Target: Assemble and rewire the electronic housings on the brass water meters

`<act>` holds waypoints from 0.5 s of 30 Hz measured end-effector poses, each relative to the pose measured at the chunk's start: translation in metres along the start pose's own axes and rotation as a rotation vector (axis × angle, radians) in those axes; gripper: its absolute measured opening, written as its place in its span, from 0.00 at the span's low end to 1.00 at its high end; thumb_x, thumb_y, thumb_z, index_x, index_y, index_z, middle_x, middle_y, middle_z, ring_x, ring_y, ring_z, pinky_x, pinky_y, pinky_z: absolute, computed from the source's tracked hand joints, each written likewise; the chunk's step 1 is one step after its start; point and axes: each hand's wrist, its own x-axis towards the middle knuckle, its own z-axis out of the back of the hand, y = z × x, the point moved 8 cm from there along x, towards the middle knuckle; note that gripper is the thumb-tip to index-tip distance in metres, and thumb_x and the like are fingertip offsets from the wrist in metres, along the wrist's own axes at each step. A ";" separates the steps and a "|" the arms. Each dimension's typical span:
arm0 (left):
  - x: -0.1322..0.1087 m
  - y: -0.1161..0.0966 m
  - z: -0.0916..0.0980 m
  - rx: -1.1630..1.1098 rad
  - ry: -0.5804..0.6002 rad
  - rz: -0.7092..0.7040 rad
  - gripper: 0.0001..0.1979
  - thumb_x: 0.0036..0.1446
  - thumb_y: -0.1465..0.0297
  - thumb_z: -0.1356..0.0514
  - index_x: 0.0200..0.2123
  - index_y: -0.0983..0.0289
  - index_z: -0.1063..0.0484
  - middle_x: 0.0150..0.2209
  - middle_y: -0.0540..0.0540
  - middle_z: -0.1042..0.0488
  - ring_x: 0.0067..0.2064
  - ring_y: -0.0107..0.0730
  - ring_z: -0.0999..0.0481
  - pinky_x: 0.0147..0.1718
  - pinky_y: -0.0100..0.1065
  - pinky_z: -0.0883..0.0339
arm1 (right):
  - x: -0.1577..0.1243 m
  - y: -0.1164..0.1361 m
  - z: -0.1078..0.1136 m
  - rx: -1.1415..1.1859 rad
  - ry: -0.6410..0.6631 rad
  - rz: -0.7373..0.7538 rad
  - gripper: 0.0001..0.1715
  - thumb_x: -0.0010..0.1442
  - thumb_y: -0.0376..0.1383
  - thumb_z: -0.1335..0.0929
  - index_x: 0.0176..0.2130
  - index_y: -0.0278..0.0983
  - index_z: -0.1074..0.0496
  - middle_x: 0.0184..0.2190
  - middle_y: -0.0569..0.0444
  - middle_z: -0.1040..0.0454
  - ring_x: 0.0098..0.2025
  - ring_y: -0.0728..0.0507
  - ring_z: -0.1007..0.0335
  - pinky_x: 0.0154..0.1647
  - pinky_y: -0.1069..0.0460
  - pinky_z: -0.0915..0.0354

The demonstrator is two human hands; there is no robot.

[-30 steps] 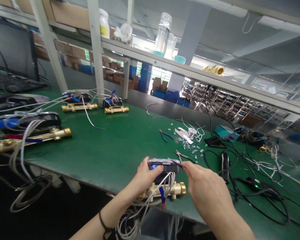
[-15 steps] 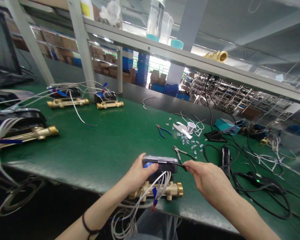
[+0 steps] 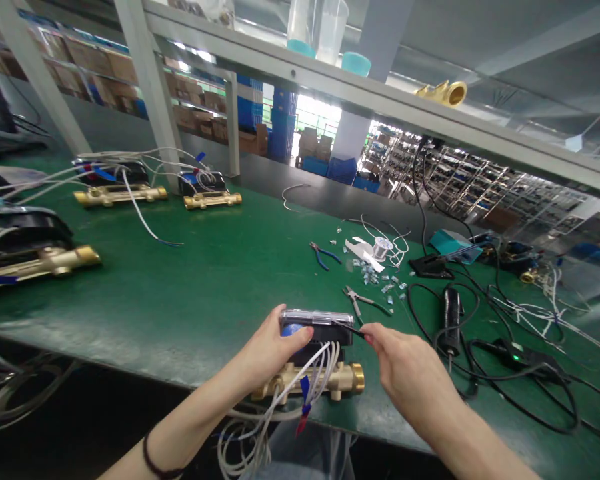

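At the front edge of the bench is a meter with a black housing (image 3: pixel 323 333), a clear lid and a brass pipe body (image 3: pixel 343 380). My left hand (image 3: pixel 275 337) grips the housing's left end, thumb on the front beside a blue round part (image 3: pixel 292 329). Between the fingertips of my right hand (image 3: pixel 397 353) is a thin black pointed tool (image 3: pixel 353 328); its tip touches the housing just under the lid. Whether it is tweezers or a pick I cannot tell. White cables (image 3: pixel 325 363) with blue and red tags hang from the housing over the bench edge.
Blue-handled pliers (image 3: pixel 324 255) and side cutters (image 3: pixel 363 300) lie beyond the meter, near small clear parts (image 3: pixel 370 272) and a solder spool (image 3: pixel 381 248). To the right are a black-handled tool (image 3: pixel 451 320) and looping black cords. More brass meters (image 3: pixel 213 199) stand left. A shelf beam (image 3: pixel 325 90) crosses above.
The view has shifted slightly, so the bench items sit a little further left. Both hands keep their hold, and the black tool stays at the lid's edge.
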 end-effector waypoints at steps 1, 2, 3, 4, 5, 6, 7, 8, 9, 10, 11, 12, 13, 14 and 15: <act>0.000 0.001 0.000 -0.007 -0.005 0.009 0.26 0.42 0.52 0.40 0.40 0.63 0.32 0.38 0.55 0.24 0.45 0.49 0.26 0.43 0.41 0.32 | -0.005 0.000 -0.005 0.039 -0.057 -0.019 0.19 0.68 0.29 0.44 0.47 0.39 0.28 0.39 0.51 0.22 0.42 0.41 0.25 0.40 0.51 0.36; 0.000 0.002 0.001 -0.015 -0.013 0.020 0.27 0.41 0.52 0.39 0.41 0.63 0.32 0.39 0.56 0.24 0.45 0.49 0.26 0.44 0.41 0.32 | -0.010 0.000 -0.011 0.075 -0.121 -0.040 0.20 0.68 0.29 0.44 0.47 0.39 0.28 0.39 0.51 0.22 0.43 0.42 0.25 0.41 0.52 0.36; 0.000 0.002 0.002 -0.024 -0.019 0.031 0.29 0.40 0.51 0.39 0.43 0.63 0.32 0.41 0.56 0.24 0.46 0.49 0.26 0.45 0.42 0.32 | -0.015 0.001 -0.016 0.104 -0.186 -0.062 0.20 0.68 0.29 0.45 0.47 0.38 0.28 0.40 0.51 0.22 0.43 0.42 0.25 0.42 0.52 0.36; 0.000 0.003 0.002 -0.032 -0.019 0.041 0.30 0.40 0.51 0.38 0.44 0.63 0.33 0.42 0.56 0.24 0.47 0.49 0.26 0.46 0.42 0.33 | -0.020 0.002 -0.021 0.125 -0.247 -0.085 0.21 0.68 0.29 0.45 0.47 0.38 0.28 0.40 0.50 0.22 0.43 0.42 0.25 0.43 0.52 0.36; 0.000 0.003 0.001 -0.041 -0.011 0.048 0.31 0.39 0.51 0.38 0.45 0.64 0.33 0.43 0.57 0.24 0.47 0.49 0.26 0.47 0.42 0.33 | -0.023 0.003 -0.026 0.140 -0.300 -0.106 0.21 0.68 0.29 0.45 0.47 0.37 0.28 0.40 0.49 0.22 0.43 0.42 0.25 0.43 0.52 0.35; 0.000 0.003 0.000 -0.053 0.000 0.056 0.32 0.39 0.51 0.38 0.45 0.64 0.33 0.43 0.57 0.24 0.47 0.49 0.26 0.47 0.42 0.33 | -0.025 0.004 -0.031 0.149 -0.340 -0.123 0.21 0.68 0.29 0.45 0.48 0.37 0.28 0.40 0.49 0.22 0.42 0.43 0.25 0.42 0.53 0.35; 0.000 0.002 -0.001 -0.066 0.011 0.063 0.32 0.39 0.51 0.38 0.46 0.64 0.34 0.43 0.57 0.24 0.48 0.50 0.26 0.47 0.42 0.32 | -0.027 0.006 -0.034 0.152 -0.372 -0.136 0.21 0.68 0.29 0.45 0.48 0.36 0.28 0.41 0.49 0.22 0.42 0.43 0.25 0.41 0.53 0.35; 0.001 0.002 -0.002 -0.079 0.016 0.068 0.33 0.39 0.51 0.38 0.46 0.64 0.34 0.43 0.57 0.24 0.48 0.50 0.26 0.47 0.42 0.32 | -0.027 0.007 -0.035 0.149 -0.396 -0.147 0.21 0.68 0.30 0.45 0.49 0.36 0.28 0.41 0.48 0.22 0.42 0.43 0.25 0.40 0.53 0.35; 0.001 0.002 -0.002 -0.091 0.017 0.072 0.34 0.39 0.51 0.38 0.47 0.64 0.34 0.43 0.58 0.24 0.49 0.50 0.27 0.47 0.42 0.33 | -0.026 0.007 -0.035 0.143 -0.408 -0.156 0.21 0.68 0.30 0.46 0.49 0.36 0.28 0.41 0.48 0.23 0.43 0.43 0.25 0.39 0.54 0.35; 0.001 0.002 -0.002 -0.098 0.010 0.073 0.35 0.39 0.51 0.37 0.48 0.65 0.35 0.45 0.58 0.24 0.49 0.50 0.27 0.48 0.42 0.33 | -0.025 0.007 -0.034 0.133 -0.407 -0.159 0.21 0.68 0.30 0.46 0.49 0.36 0.29 0.41 0.48 0.23 0.43 0.43 0.25 0.39 0.54 0.35; 0.002 0.002 -0.001 -0.100 -0.001 0.070 0.36 0.39 0.51 0.37 0.49 0.66 0.36 0.46 0.59 0.25 0.51 0.50 0.27 0.49 0.42 0.34 | -0.023 0.006 -0.030 0.122 -0.389 -0.152 0.21 0.68 0.30 0.46 0.48 0.36 0.28 0.41 0.48 0.23 0.43 0.43 0.25 0.38 0.54 0.36; 0.002 0.002 -0.001 -0.099 -0.013 0.066 0.38 0.39 0.51 0.37 0.50 0.67 0.37 0.48 0.61 0.26 0.52 0.50 0.28 0.50 0.42 0.35 | -0.020 0.004 -0.027 0.111 -0.351 -0.136 0.20 0.68 0.30 0.45 0.47 0.37 0.28 0.39 0.49 0.22 0.42 0.43 0.25 0.37 0.54 0.36; 0.002 0.002 0.000 -0.098 -0.020 0.061 0.39 0.39 0.51 0.38 0.51 0.68 0.37 0.49 0.62 0.26 0.52 0.50 0.28 0.51 0.42 0.35 | -0.018 0.002 -0.023 0.100 -0.300 -0.111 0.18 0.69 0.31 0.44 0.44 0.37 0.28 0.37 0.50 0.22 0.41 0.43 0.25 0.36 0.53 0.37; 0.003 0.002 0.000 -0.099 -0.022 0.058 0.39 0.39 0.51 0.38 0.51 0.69 0.37 0.49 0.63 0.27 0.52 0.50 0.28 0.51 0.42 0.35 | -0.017 0.000 -0.017 0.087 -0.250 -0.084 0.17 0.69 0.32 0.44 0.41 0.38 0.28 0.35 0.51 0.22 0.39 0.42 0.25 0.34 0.53 0.38; 0.003 0.002 -0.001 -0.101 -0.019 0.055 0.38 0.39 0.51 0.38 0.50 0.69 0.36 0.49 0.63 0.26 0.52 0.50 0.28 0.50 0.42 0.35 | -0.016 -0.002 -0.011 0.073 -0.211 -0.059 0.16 0.69 0.33 0.43 0.38 0.38 0.28 0.32 0.53 0.23 0.36 0.42 0.25 0.33 0.53 0.39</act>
